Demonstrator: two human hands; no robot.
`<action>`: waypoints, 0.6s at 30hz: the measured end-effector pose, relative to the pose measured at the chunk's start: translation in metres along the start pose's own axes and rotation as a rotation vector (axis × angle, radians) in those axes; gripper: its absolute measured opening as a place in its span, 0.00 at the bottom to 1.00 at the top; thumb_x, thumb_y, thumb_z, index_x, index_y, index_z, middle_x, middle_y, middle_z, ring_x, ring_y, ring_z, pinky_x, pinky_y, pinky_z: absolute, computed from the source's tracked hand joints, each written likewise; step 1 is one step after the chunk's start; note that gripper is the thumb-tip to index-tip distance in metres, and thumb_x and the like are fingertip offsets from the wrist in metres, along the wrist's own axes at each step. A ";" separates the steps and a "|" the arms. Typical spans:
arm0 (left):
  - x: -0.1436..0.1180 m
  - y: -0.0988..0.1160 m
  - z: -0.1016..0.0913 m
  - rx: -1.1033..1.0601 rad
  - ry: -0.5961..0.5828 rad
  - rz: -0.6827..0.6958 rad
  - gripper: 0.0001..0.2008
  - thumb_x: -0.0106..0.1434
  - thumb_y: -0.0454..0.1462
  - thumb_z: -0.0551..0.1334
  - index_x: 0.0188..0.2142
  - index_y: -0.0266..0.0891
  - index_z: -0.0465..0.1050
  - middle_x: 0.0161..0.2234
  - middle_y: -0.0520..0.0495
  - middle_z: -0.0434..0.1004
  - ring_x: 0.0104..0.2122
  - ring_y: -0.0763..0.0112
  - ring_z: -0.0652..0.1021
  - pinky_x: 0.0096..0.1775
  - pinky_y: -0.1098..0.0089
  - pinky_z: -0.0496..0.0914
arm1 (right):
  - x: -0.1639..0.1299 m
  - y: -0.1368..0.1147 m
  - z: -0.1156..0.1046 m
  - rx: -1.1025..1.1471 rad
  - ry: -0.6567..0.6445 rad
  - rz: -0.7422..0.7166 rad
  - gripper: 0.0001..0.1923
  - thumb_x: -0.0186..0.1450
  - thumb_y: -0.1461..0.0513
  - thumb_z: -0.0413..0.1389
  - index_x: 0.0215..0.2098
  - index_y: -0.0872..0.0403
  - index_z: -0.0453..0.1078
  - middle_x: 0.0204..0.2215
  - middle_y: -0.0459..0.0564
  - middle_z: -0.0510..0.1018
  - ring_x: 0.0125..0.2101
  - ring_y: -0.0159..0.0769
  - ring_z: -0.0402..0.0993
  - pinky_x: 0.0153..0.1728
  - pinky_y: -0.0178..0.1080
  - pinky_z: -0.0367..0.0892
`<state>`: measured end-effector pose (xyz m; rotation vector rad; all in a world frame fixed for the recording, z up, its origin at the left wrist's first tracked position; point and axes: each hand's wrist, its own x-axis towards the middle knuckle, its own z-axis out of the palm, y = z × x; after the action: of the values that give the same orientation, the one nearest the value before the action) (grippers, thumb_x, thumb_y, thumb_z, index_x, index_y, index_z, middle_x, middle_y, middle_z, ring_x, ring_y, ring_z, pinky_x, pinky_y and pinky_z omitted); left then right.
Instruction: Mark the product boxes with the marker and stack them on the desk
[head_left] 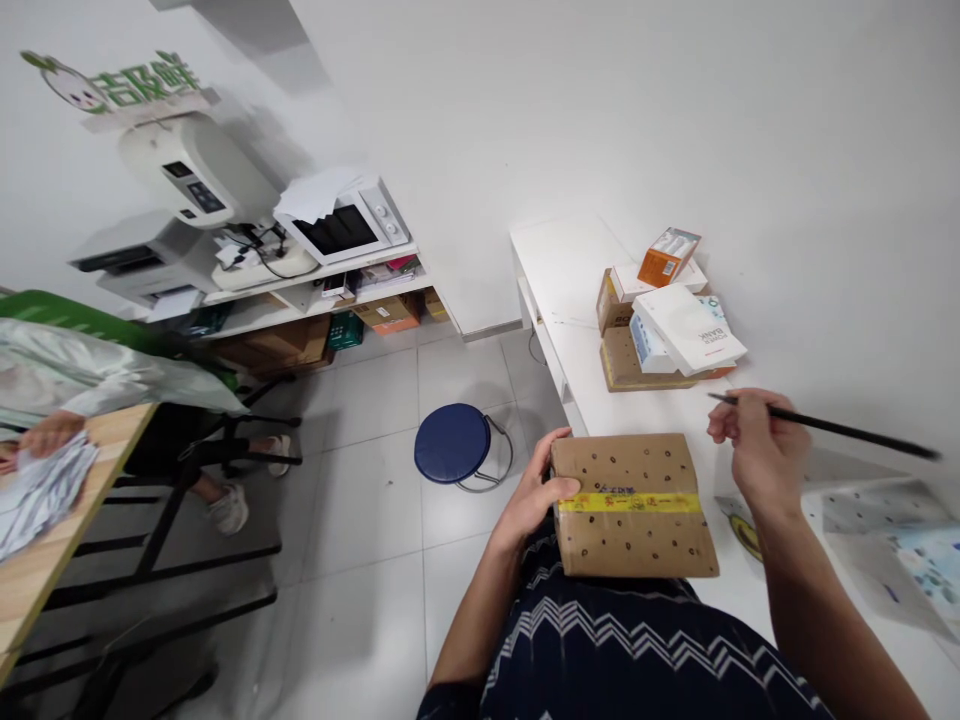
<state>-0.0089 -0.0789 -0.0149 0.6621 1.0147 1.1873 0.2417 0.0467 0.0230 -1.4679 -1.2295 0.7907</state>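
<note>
Clamped on the cardboard box (pixel 634 505), my left hand (pixel 536 495) steadies its left edge at the white table (pixel 570 340) front, while my right hand (pixel 754 445) pinches a thin black stick (pixel 825 427) just above it.

White walls (pixel 675 120), grey tiled floor (pixel 360 520) (blue stool (pixel 452 443) on it).

The white table (pixel 570 270) lies bare along its far end and its near-left edge, so a hand could pass there freely. A stack of boxes (pixel 664 320) blocks the middle by the wall. The cardboard box (pixel 634 505) fills the near edge, and papers (pixel 885 540) cover the right. Open floor lies to the left around the blue stool (pixel 452 443).
</note>
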 end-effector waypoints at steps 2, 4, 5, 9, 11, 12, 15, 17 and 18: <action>0.001 0.001 -0.001 -0.028 0.014 -0.001 0.39 0.48 0.43 0.70 0.61 0.47 0.64 0.55 0.44 0.71 0.58 0.46 0.69 0.58 0.52 0.63 | 0.013 0.043 -0.009 -0.711 -0.382 0.228 0.21 0.70 0.51 0.45 0.27 0.52 0.69 0.24 0.51 0.78 0.29 0.41 0.77 0.31 0.39 0.68; 0.002 0.002 -0.001 -0.038 0.033 0.001 0.40 0.47 0.43 0.70 0.61 0.46 0.64 0.54 0.44 0.72 0.58 0.45 0.69 0.58 0.52 0.64 | 0.016 0.087 -0.014 -0.901 -0.517 0.347 0.19 0.68 0.54 0.52 0.24 0.54 0.71 0.25 0.57 0.80 0.33 0.48 0.79 0.35 0.43 0.69; 0.002 0.002 -0.002 -0.037 0.046 0.005 0.40 0.47 0.43 0.70 0.61 0.46 0.64 0.54 0.44 0.73 0.58 0.45 0.69 0.58 0.52 0.64 | 0.015 0.106 -0.015 -0.970 -0.561 0.395 0.17 0.68 0.56 0.53 0.25 0.56 0.72 0.27 0.59 0.80 0.35 0.50 0.79 0.37 0.45 0.69; 0.004 0.001 -0.006 -0.041 0.107 0.035 0.40 0.47 0.43 0.71 0.60 0.46 0.65 0.52 0.45 0.75 0.56 0.46 0.71 0.56 0.54 0.66 | -0.003 0.156 -0.016 -1.141 -0.645 0.526 0.10 0.68 0.58 0.59 0.37 0.58 0.75 0.37 0.54 0.81 0.39 0.42 0.79 0.42 0.47 0.73; 0.005 0.000 -0.009 -0.069 0.134 0.048 0.39 0.47 0.42 0.71 0.60 0.45 0.65 0.51 0.45 0.76 0.54 0.48 0.73 0.54 0.55 0.68 | -0.008 0.168 -0.017 -1.185 -0.653 0.535 0.12 0.69 0.55 0.58 0.42 0.57 0.74 0.40 0.51 0.80 0.40 0.38 0.78 0.44 0.47 0.74; 0.006 0.000 -0.011 -0.090 0.154 0.056 0.40 0.48 0.42 0.71 0.60 0.45 0.64 0.50 0.45 0.76 0.53 0.49 0.74 0.53 0.56 0.69 | -0.009 0.173 -0.018 -1.198 -0.646 0.526 0.13 0.70 0.55 0.57 0.44 0.57 0.74 0.41 0.51 0.80 0.40 0.39 0.78 0.44 0.47 0.74; 0.008 0.001 -0.015 -0.149 0.251 0.092 0.39 0.48 0.44 0.71 0.60 0.44 0.64 0.49 0.45 0.77 0.51 0.50 0.76 0.51 0.56 0.70 | -0.009 0.184 -0.019 -1.189 -0.599 0.442 0.17 0.72 0.56 0.53 0.50 0.60 0.71 0.40 0.58 0.80 0.41 0.43 0.79 0.44 0.49 0.72; 0.011 0.001 -0.017 -0.175 0.318 0.125 0.36 0.48 0.45 0.70 0.57 0.45 0.66 0.50 0.45 0.77 0.51 0.50 0.76 0.50 0.57 0.71 | -0.012 0.189 -0.019 -1.138 -0.576 0.338 0.19 0.73 0.58 0.47 0.54 0.64 0.69 0.39 0.64 0.80 0.42 0.48 0.79 0.44 0.50 0.71; 0.013 0.000 -0.018 -0.186 0.342 0.142 0.35 0.48 0.45 0.70 0.56 0.45 0.66 0.50 0.45 0.77 0.51 0.51 0.76 0.50 0.57 0.71 | -0.016 0.191 -0.018 -1.098 -0.574 0.273 0.21 0.74 0.59 0.45 0.55 0.65 0.68 0.39 0.67 0.79 0.42 0.50 0.78 0.44 0.50 0.70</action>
<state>-0.0244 -0.0682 -0.0263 0.3953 1.1364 1.5346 0.3088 0.0338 -0.1573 -2.4173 -2.1165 0.7655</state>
